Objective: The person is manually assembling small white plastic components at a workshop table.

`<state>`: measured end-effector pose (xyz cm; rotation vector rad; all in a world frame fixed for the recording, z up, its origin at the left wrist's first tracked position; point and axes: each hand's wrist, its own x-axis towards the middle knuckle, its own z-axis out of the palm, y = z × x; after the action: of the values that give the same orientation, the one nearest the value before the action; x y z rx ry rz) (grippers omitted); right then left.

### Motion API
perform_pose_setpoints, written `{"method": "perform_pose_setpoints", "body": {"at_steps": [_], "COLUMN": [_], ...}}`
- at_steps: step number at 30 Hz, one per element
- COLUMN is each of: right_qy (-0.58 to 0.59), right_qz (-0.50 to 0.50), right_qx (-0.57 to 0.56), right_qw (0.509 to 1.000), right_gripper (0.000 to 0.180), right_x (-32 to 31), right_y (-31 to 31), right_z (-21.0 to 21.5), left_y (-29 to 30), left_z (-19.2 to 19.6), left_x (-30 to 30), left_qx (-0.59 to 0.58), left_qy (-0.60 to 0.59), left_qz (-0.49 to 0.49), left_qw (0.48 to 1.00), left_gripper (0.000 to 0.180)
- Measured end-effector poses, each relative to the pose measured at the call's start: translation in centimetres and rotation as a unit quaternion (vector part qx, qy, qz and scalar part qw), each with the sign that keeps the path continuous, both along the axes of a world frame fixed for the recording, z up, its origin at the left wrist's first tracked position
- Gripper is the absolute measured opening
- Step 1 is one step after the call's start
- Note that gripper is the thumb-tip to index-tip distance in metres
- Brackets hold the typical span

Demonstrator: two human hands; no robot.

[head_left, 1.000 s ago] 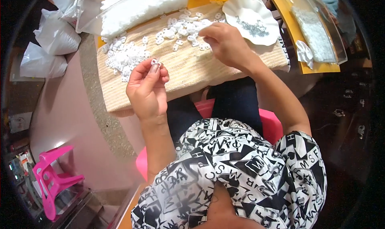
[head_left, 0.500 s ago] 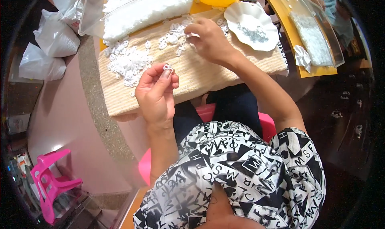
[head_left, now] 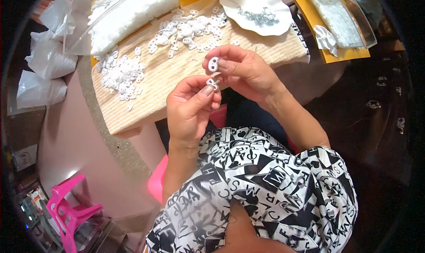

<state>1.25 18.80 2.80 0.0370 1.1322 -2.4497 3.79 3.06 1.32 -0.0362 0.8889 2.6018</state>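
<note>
Head view: right hand (head_left: 248,71) pinches a white plastic piece (head_left: 213,64); left hand (head_left: 192,104) grips a small metal clip (head_left: 212,82), mid-frame.

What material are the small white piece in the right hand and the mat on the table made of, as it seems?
The small white piece, pinched in the right hand, looks like moulded plastic: smooth, opaque, with two neat holes. The mat seems to be woven straw or a similar fibre: tan, matte, with fine parallel ribs.
</note>
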Motion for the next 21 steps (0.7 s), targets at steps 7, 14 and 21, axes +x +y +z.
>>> {"method": "perform_pose_setpoints", "body": {"at_steps": [7, 14, 21], "right_qy": [0.024, 0.058, 0.106], "right_qz": [0.006, 0.014, 0.058], "right_qx": [0.042, 0.120, 0.191], "right_qw": [0.999, 0.991, 0.974], "right_gripper": [0.020, 0.012, 0.016], "right_x": [0.9, 0.8, 0.7], "right_y": [0.5, 0.9, 1.0], "right_z": [0.1, -0.1, 0.2], "left_y": [0.3, 0.4, 0.3], "left_z": [0.0, -0.5, -0.4], "left_x": [0.3, 0.2, 0.3], "left_qx": [-0.037, -0.056, -0.060], "left_qy": [0.013, 0.056, 0.056], "left_qz": [0.006, 0.019, 0.029], "left_qw": [0.999, 0.997, 0.996], "left_gripper": [0.017, 0.015, 0.015]}}
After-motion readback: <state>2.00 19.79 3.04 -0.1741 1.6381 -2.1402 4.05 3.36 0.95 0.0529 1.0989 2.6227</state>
